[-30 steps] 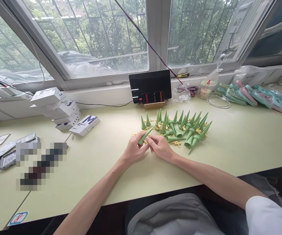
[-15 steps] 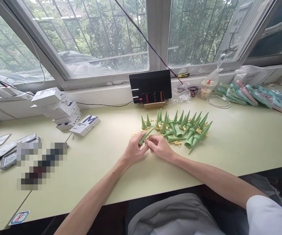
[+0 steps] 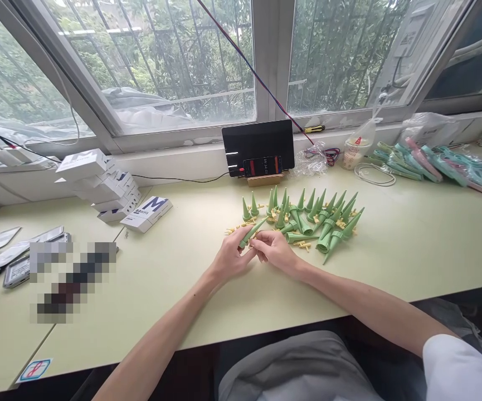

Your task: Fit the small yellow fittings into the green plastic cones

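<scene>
Hands (image 3: 254,257) together, L hand (image 3: 231,257) gripping green cone (image 3: 252,233), R fingers (image 3: 261,243) at its base

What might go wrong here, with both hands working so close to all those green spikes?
The right hand is right beside the green pile, so an outward move might knock some of the upright cones over. The held cone is slim and tapered, so it could slip from the left hand. The stack of white boxes looks uneven and could topple if bumped.
</scene>
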Motion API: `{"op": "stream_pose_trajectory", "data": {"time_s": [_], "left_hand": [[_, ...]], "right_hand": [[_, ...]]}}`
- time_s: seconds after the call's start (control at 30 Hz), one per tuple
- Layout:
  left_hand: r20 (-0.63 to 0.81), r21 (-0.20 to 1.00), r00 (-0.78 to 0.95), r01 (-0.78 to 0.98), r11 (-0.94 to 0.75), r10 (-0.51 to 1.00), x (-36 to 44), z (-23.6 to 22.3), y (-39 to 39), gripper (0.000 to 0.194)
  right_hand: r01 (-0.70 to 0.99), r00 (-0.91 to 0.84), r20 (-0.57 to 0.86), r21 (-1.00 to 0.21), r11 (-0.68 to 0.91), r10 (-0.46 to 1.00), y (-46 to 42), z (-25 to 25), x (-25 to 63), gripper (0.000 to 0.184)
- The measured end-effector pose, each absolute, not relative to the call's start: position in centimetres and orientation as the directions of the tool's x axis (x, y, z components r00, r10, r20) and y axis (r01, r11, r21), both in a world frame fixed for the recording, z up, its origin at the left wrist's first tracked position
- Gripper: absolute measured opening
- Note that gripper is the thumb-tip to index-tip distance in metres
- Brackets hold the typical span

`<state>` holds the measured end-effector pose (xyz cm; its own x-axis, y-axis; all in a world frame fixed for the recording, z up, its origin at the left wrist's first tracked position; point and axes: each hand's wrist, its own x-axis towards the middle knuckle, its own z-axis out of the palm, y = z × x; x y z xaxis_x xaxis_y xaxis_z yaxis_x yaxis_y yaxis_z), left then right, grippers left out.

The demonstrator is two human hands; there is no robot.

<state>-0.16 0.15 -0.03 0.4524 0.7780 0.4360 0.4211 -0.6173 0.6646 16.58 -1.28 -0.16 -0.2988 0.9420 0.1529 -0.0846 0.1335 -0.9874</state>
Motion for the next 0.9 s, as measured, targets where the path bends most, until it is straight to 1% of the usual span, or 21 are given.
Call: {"op": "stream_pose_trajectory", "data": {"time_s": [0.13, 0.23, 0.3, 0.4, 0.5, 0.57, 0.67, 0.9], "left_hand": [[0.430, 0.673, 0.451, 0.418, -0.611, 0.782, -0.06, 0.22, 0.11, 0.034], [0.397, 0.725, 0.436, 0.391, -0.567, 0.808, 0.01, 0.48, 0.19, 0.031], [0.342, 0.804, 0.430, 0.326, -0.497, 0.835, -0.02, 0.64, 0.27, 0.032], [0.223, 0.922, 0.433, 0.197, -0.333, 0.873, -0.19, 0.79, 0.38, 0.040], [0.098, 0.979, 0.437, 0.119, -0.165, 0.894, -0.39, 0.83, 0.43, 0.047], [0.046, 0.993, 0.444, 0.078, -0.090, 0.895, -0.43, 0.86, 0.45, 0.050], [0.005, 1.000, 0.453, 0.024, -0.018, 0.892, -0.37, 0.93, 0.47, 0.049], [-0.059, 0.994, 0.460, -0.056, 0.096, 0.886, -0.26, 0.90, 0.56, 0.050]], "right_hand": [[-0.082, -0.273, 0.170, -0.985, 0.153, 0.947, -1.26, -0.26, 16.48, 0.032], [-0.074, -0.273, 0.168, -0.985, 0.153, 0.947, -1.29, -0.31, 16.43, 0.033], [-0.078, -0.288, 0.156, -0.987, 0.139, 0.945, -1.31, -0.33, 16.42, 0.033], [-0.096, -0.311, 0.138, -0.989, 0.114, 0.940, -1.35, -0.37, 16.39, 0.032], [-0.132, -0.340, 0.161, -0.984, 0.122, 0.927, -1.38, -0.40, 16.34, 0.032], [-0.145, -0.357, 0.180, -0.980, 0.136, 0.917, -1.40, -0.36, 16.32, 0.033], [-0.124, -0.371, 0.174, -0.983, 0.137, 0.912, -1.45, -0.20, 16.32, 0.033], [-0.117, -0.401, 0.183, -0.982, 0.147, 0.898, -1.44, -0.30, 16.31, 0.032]]}}
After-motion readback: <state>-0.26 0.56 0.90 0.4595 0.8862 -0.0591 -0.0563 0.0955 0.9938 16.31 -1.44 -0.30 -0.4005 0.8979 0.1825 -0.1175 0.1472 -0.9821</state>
